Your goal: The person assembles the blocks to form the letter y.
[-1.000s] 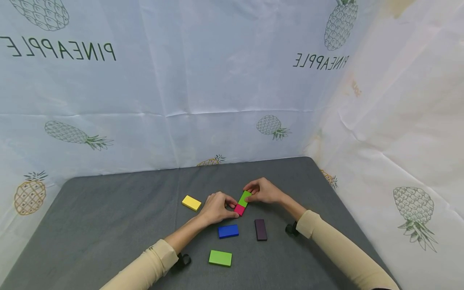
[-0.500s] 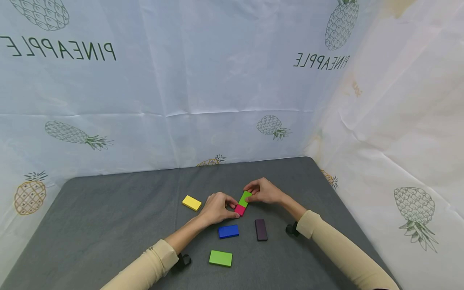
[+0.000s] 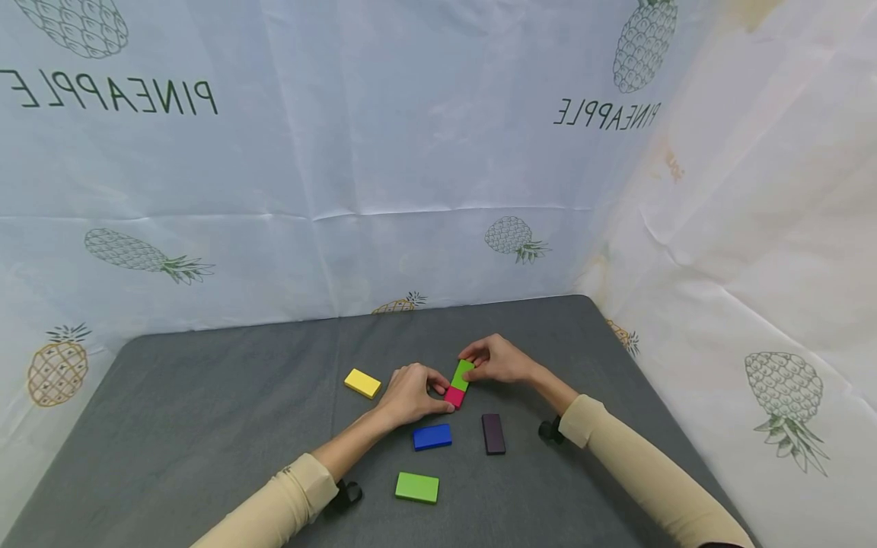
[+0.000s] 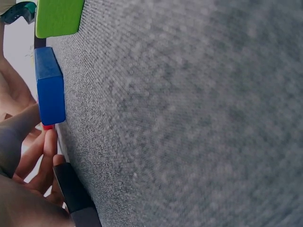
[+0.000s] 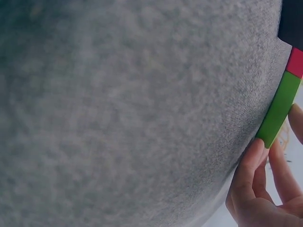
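In the head view, my left hand pinches a red block between thumb and fingers. My right hand pinches a light green block at its far end. The two blocks meet end to end in a slanted line over the grey cloth, as the right wrist view also shows with the green block against the red one. Much of the red block is hidden in the left wrist view, where a blue block stands in front of the fingers.
On the grey-covered table lie a yellow block beyond the left wrist, a blue block and a dark block nearer me, and a second green block closest. Pineapple-print curtains rise behind and at the right.
Almost nothing differs. Both hands keep their hold on the red and green blocks, with only a very slight shift in the picture.
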`<state>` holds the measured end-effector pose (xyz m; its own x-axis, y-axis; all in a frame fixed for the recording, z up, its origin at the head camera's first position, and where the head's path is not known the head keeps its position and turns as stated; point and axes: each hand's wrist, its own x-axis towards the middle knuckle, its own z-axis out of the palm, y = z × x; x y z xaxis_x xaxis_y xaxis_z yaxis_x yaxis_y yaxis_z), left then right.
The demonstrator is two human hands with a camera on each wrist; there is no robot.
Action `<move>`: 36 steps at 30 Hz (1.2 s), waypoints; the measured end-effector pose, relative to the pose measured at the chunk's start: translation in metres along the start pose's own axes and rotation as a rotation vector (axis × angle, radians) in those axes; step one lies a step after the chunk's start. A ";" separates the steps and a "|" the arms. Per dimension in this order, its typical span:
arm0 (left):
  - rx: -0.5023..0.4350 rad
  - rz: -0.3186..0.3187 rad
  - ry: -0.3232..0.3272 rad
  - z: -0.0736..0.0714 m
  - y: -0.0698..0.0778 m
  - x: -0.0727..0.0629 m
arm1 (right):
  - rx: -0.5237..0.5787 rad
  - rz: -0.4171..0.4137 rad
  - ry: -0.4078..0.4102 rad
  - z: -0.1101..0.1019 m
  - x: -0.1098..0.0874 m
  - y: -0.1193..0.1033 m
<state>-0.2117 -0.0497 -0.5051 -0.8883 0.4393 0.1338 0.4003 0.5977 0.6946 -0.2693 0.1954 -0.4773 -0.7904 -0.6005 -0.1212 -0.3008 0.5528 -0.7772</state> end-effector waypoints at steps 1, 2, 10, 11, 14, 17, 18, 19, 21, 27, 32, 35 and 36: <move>0.003 -0.002 0.000 0.000 0.000 0.000 | -0.001 0.000 0.000 0.000 0.000 0.000; 0.005 -0.004 0.001 0.000 0.000 0.000 | -0.002 0.001 -0.001 0.000 0.000 0.000; 0.007 -0.008 0.005 -0.001 0.001 -0.001 | -0.005 -0.009 0.002 0.000 0.001 0.002; 0.007 -0.007 0.004 -0.001 0.000 -0.001 | -0.004 -0.010 0.002 0.000 0.001 0.002; 0.013 -0.007 -0.003 -0.001 0.000 -0.001 | -0.002 -0.011 0.002 0.001 0.001 0.002; 0.019 -0.008 -0.008 -0.001 0.001 0.000 | -0.005 -0.008 0.007 0.000 0.000 0.002; 0.021 -0.008 -0.010 -0.001 0.001 0.000 | -0.008 -0.005 0.010 0.000 0.000 0.001; 0.021 -0.009 -0.010 -0.001 0.001 -0.001 | -0.009 -0.001 0.014 0.000 0.000 0.001; 0.022 -0.009 -0.012 -0.002 0.002 -0.001 | -0.005 0.011 0.024 -0.002 -0.001 -0.001; 0.013 -0.006 -0.022 -0.002 0.001 -0.001 | 0.026 0.044 0.049 -0.008 -0.007 -0.008; -0.002 0.000 -0.033 -0.004 0.001 -0.001 | 0.016 0.012 0.050 -0.011 -0.016 -0.012; -0.011 0.011 -0.037 -0.005 0.000 -0.002 | 0.015 -0.009 0.038 -0.012 -0.023 -0.015; -0.013 0.014 -0.036 -0.006 0.000 -0.002 | 0.017 -0.010 0.032 -0.012 -0.025 -0.016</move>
<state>-0.2108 -0.0543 -0.5011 -0.8740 0.4714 0.1178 0.4090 0.5828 0.7022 -0.2511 0.2090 -0.4544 -0.8039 -0.5873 -0.0939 -0.2999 0.5366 -0.7887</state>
